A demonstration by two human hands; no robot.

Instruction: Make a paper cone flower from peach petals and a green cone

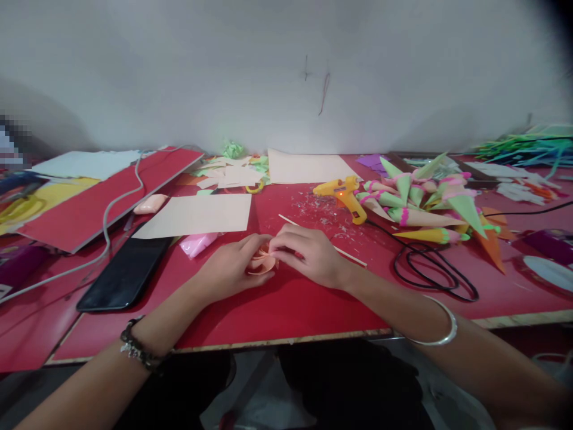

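Both bare forearms angle in from the lower corners, the left forearm (176, 313) and the right forearm (389, 301) converging toward the middle! Left hand (233, 266) now: back up, fingers arched forward, thumb stretched out on the near side, the whole grip rounded like a C that faces right. And here's the right hand (313, 254), back of it uppermost, fingers bent over, tips gathered in a tight pinch right beside the left fingertips. Two hands, close together, wrists apart, elbows out wide!
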